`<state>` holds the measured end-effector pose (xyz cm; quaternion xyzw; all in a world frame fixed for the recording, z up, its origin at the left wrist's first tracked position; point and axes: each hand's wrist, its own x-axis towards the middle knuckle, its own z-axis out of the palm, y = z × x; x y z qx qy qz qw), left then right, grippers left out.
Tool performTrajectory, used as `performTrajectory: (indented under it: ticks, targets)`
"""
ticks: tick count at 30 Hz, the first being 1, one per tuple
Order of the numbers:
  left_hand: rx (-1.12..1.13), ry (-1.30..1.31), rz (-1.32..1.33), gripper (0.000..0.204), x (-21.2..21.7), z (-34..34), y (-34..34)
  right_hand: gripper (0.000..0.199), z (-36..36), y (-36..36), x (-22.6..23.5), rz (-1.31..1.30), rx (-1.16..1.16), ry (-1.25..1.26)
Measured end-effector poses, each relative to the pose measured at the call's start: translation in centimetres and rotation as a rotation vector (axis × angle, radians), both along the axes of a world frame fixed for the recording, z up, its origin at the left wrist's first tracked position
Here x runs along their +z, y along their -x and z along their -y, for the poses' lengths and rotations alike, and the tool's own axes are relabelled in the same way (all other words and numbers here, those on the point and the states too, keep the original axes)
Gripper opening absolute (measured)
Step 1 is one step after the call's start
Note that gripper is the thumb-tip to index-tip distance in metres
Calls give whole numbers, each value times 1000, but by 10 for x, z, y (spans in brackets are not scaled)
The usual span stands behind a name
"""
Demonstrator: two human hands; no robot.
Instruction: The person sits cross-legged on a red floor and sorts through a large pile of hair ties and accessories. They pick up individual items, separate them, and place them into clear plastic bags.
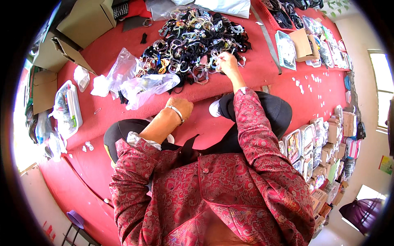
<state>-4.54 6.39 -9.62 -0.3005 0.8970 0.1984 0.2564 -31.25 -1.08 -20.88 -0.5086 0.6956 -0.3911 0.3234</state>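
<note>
A big heap of hair bands and bracelets, black and pale mixed, lies on the red cloth ahead of me. My right hand reaches out to the heap's near right edge, fingers pinched on a thin pale band there. My left hand, with a silver bangle on the wrist, rests as a closed fist on the red cloth near my knee; what it holds, if anything, is hidden. A crumpled clear plastic bag lies just left of that hand. I wear a red patterned jacket and black trousers.
Cardboard boxes stand at the far left. A clear plastic box sits at the left. A white tray and a brown carton lie at the right. Rows of packed small boxes run along the right side.
</note>
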Motion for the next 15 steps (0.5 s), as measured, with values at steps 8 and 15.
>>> performTrajectory:
  ticks: [8, 15]
  targets:
    - [17, 72, 48, 18, -3, 6, -7, 18, 9, -16, -8, -631, -14, 72]
    - [-8, 90, -8, 18, -10, 9, -8, 14, 5, -1, -1, -667, -4, -106]
